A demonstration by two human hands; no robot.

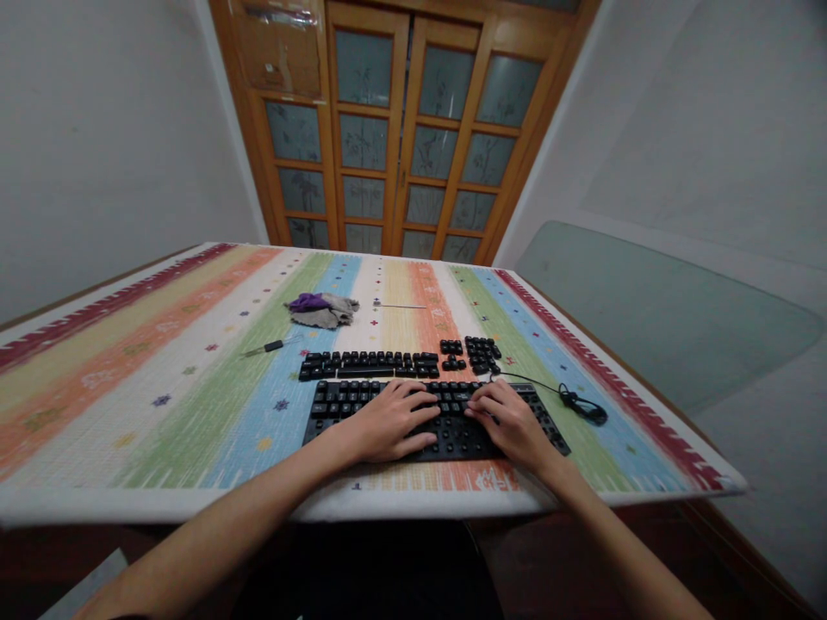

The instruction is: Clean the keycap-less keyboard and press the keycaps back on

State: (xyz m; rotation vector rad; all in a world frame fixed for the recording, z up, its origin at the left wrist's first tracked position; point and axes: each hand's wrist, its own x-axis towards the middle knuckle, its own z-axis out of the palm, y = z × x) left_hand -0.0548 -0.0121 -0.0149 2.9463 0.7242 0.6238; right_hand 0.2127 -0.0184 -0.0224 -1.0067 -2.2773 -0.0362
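A black keyboard (452,443) lies near the table's front edge, with keycaps on its upper rows and bare key posts across its lower and right parts. My left hand (395,420) rests flat over its middle, fingers stretched and apart. At the keyboard's right of centre, my right hand (510,422) has thumb and fingertips pinched together against the keys. Whatever they hold, if anything, is too small to make out. Just behind the keyboard, loose black keycaps (368,365) are laid out in rows, with smaller groups of keycaps (481,353) to the right.
A grey and purple cloth (323,308) lies farther back on the striped tablecloth (194,379). Near it are a thin metal rod (401,306) and a dark-handled tool (273,346). A coiled cable (582,408) sits to the right. Wooden doors (401,129) stand behind.
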